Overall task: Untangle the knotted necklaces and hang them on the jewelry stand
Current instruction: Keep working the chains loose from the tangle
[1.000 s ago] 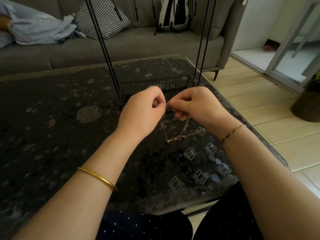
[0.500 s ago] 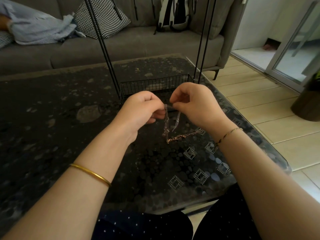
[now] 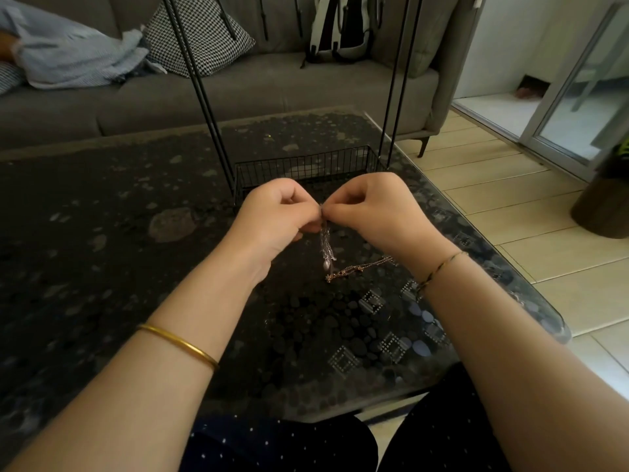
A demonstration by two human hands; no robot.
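Note:
My left hand [image 3: 277, 216] and my right hand [image 3: 372, 211] meet fingertip to fingertip above the table, both pinching the top of a thin silver necklace [image 3: 326, 245]. Its strands hang straight down in a narrow bundle with a small pendant at the bottom. A rose-gold necklace [image 3: 360, 269] lies on the table under my right wrist, one end near the silver pendant; whether the two touch I cannot tell. The black wire jewelry stand [image 3: 306, 165] stands just behind my hands, its thin legs [image 3: 200, 86] rising out of the frame.
The dark pebble-patterned glass table [image 3: 102, 250] ends close to my lap and at the right. A grey sofa [image 3: 238, 86] with a checked cushion [image 3: 200, 32] and a backpack [image 3: 340, 25] stands behind. A dark plant pot [image 3: 602, 202] sits on the tiled floor at right.
My hands drew a little apart and then closed together again, lifting the silver necklace so its strands hang in one tight bundle. The rose-gold necklace has stayed on the table.

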